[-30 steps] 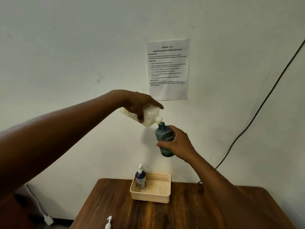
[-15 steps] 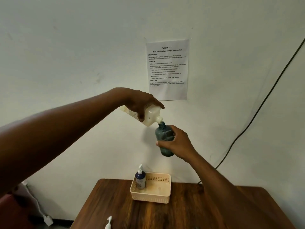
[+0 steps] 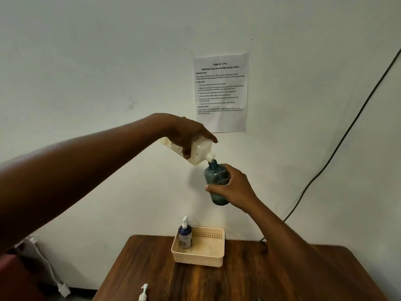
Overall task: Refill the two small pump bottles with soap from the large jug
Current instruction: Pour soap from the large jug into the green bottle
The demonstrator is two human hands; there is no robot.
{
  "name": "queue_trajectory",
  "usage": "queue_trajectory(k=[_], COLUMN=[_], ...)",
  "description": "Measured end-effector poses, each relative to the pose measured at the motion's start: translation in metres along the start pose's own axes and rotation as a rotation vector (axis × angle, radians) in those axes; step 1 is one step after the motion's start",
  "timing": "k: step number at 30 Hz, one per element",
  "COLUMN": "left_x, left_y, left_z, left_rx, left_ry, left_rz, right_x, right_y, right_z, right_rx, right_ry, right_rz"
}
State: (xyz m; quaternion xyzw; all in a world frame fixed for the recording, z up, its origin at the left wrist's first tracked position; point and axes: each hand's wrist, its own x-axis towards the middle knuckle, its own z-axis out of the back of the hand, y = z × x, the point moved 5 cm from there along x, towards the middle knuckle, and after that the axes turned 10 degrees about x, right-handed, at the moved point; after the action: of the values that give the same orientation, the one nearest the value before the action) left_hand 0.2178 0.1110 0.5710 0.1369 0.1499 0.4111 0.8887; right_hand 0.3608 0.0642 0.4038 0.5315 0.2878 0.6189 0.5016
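- High above the wooden table [image 3: 238,279], both arms reach forward toward the white wall [image 3: 86,61], with the hands meeting just below a printed sheet [image 3: 220,92].
- Left hand [image 3: 188,135]: the forearm runs up from the lower left, wrist bent downward; its fingers are wrapped from above around the white jug [image 3: 200,152], which is tipped with the spout pointing down and to the right.
- Right hand [image 3: 233,187]: the arm rises from the lower right; fingers and thumb are closed around the middle of the teal pump bottle [image 3: 214,177], held nearly upright with its open neck right at the jug's spout.
- Below, a dark blue pump bottle [image 3: 185,235] with its pump fitted stands in the left end of a beige basket [image 3: 199,260].
- A loose white pump head [image 3: 143,293] lies at the table's near edge.
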Motion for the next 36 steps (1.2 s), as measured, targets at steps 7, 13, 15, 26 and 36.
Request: queue_trajectory(k=[7, 13, 15, 26, 36], left_x=[-0.003, -0.005, -0.005, -0.008, -0.004], left_y=[0.0, -0.003, -0.004, -0.009, -0.013], left_z=[0.003, 0.006, 0.007, 0.014, 0.015], left_rx=[0.043, 0.134, 0.157, 0.213, 0.315], left_ry=[-0.004, -0.019, -0.021, -0.033, -0.033], left_rz=[0.003, -0.007, -0.009, 0.0, -0.045], right_x=[-0.002, -0.002, -0.002, 0.001, 0.002], right_y=[0.003, 0.003, 0.003, 0.0, -0.002], right_z=[0.0, -0.002, -0.003, -0.004, -0.005], right_rx=[0.005, 0.006, 0.003, -0.004, -0.001], right_ry=[0.009, 0.011, 0.011, 0.008, 0.01], right_rz=[0.004, 0.003, 0.008, 0.006, 0.009])
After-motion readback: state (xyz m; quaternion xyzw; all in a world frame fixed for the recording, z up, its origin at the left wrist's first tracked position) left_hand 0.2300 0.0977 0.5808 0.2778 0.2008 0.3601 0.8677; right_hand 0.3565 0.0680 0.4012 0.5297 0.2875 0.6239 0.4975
